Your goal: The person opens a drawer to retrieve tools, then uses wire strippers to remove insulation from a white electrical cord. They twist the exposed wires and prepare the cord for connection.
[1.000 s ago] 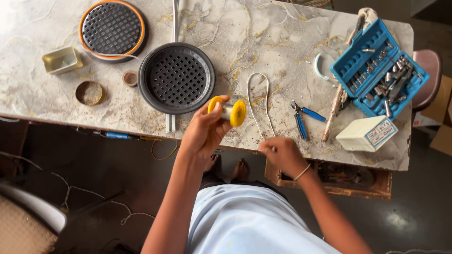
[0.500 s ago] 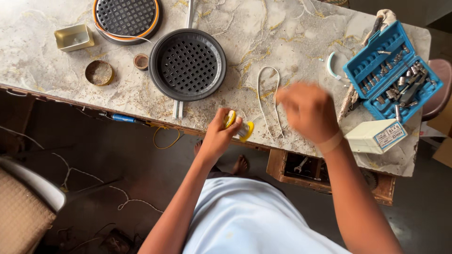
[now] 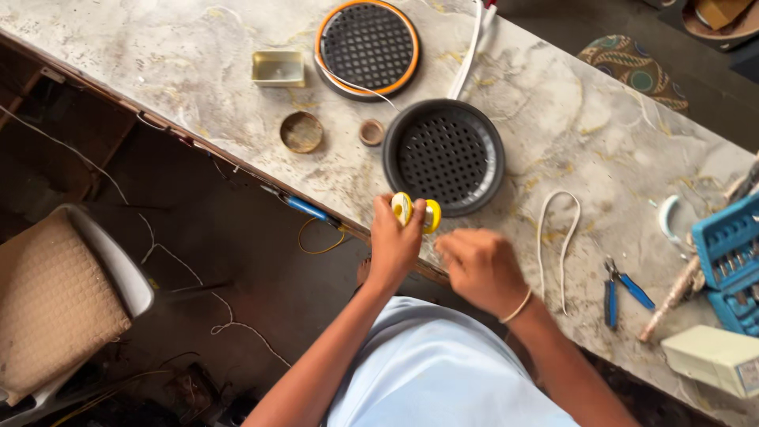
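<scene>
Yellow spool [image 3: 417, 212] sits at the near edge of the marble table [image 3: 198, 103], just in front of the black round pan with holes [image 3: 444, 156]. It is small and round like a little wheel. The left hand [image 3: 393, 247] is closed around it, and the fingers hide most of its middle. The right hand [image 3: 478, 267] is just beside it with fingers curled in; it looks blurry, and I cannot tell if it pinches anything.

Far left, a woven chair seat [image 3: 55, 304] is cut off by the edge. On the table lie a small square tin [image 3: 278, 68], a round rusty lid [image 3: 301, 132], a tiny brown cap [image 3: 371, 132], and a round black grille with an orange rim [image 3: 368, 47]. A blue pen-like tool [image 3: 307, 209] pokes out under the table edge. A white cord loop [image 3: 558, 237] lies to the right, then blue-handled pliers [image 3: 621, 289]. The blue tool box [image 3: 731, 265] and the pale box [image 3: 711, 357] are cut off at the right side.
</scene>
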